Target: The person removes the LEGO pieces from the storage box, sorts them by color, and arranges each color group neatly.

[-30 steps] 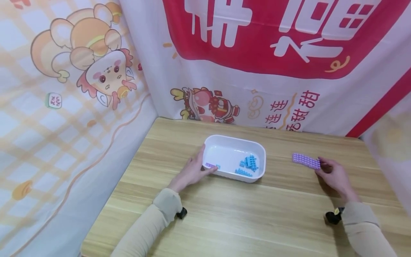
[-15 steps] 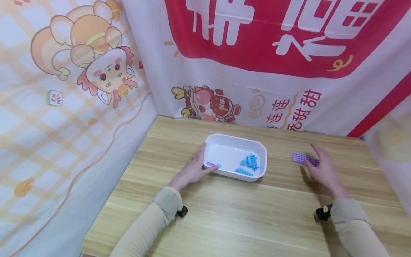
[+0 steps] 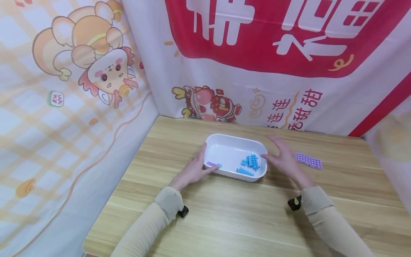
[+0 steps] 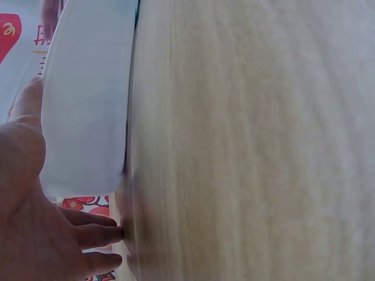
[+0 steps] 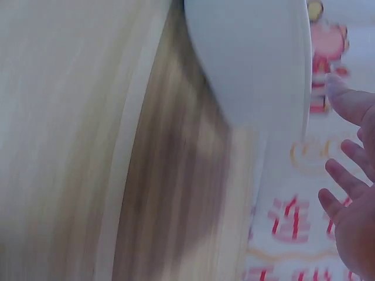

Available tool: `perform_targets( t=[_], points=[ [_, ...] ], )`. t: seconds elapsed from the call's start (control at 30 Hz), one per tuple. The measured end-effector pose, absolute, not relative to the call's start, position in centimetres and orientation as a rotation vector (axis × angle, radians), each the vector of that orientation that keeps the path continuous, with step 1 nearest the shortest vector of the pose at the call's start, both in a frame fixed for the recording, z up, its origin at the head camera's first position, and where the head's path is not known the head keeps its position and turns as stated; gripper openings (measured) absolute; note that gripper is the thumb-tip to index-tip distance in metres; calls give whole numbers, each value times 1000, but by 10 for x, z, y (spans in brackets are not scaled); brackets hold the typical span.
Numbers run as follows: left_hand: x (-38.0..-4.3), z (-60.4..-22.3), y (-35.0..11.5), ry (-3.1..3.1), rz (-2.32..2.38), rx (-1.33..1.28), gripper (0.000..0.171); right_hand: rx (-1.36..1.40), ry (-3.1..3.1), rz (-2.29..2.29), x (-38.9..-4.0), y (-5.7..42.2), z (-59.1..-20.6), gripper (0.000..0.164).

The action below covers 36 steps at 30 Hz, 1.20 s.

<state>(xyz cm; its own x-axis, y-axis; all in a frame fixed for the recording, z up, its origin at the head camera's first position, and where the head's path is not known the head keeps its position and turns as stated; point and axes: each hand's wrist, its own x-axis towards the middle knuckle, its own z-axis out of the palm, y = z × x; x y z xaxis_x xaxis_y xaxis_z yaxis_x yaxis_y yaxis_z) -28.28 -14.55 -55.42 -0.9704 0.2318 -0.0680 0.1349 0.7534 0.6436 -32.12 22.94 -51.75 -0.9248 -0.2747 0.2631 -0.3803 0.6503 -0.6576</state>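
Note:
A white plastic tray (image 3: 224, 150) sits on the table, with light blue studded toy pieces (image 3: 252, 162) at its right end. A small purple piece (image 3: 211, 164) lies in its front left corner. My left hand (image 3: 192, 169) rests at that corner, thumb on the front rim and fingers by the left end; in the left wrist view the fingers (image 4: 96, 237) look extended. My right hand (image 3: 285, 159) is at the tray's right end, fingers spread and holding nothing, thumb near the rim; whether it touches is unclear. Right of it lies a purple strip covered in bumps (image 3: 309, 160).
The wooden table (image 3: 231, 214) meets a printed white cloth (image 3: 257, 89) along its back edge. Another patterned cloth (image 3: 74, 142) hangs along the left side. Black wrist cameras (image 3: 294, 202) sit below both hands.
My right hand has let go of the purple strip and moved left to the tray's right end. The strip stays on the table. My left hand has stayed at the tray's corner.

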Motion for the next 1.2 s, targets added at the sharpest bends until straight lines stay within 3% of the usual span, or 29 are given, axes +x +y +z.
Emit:
perform_targets(
  t=[0.5,0.73,1.2],
  points=[
    [-283,-554,-145,2797,1013,298,122,1064,-2567,1179,-327,150,-533,84],
    [-283,-555,-144,2810,1008,335,120,1081,-2729,1178,-321,118,-526,76],
    [-283,-552,-146,2800,997,356,118,1436,-2865,1004,-329,75,-519,56]
  ],
)
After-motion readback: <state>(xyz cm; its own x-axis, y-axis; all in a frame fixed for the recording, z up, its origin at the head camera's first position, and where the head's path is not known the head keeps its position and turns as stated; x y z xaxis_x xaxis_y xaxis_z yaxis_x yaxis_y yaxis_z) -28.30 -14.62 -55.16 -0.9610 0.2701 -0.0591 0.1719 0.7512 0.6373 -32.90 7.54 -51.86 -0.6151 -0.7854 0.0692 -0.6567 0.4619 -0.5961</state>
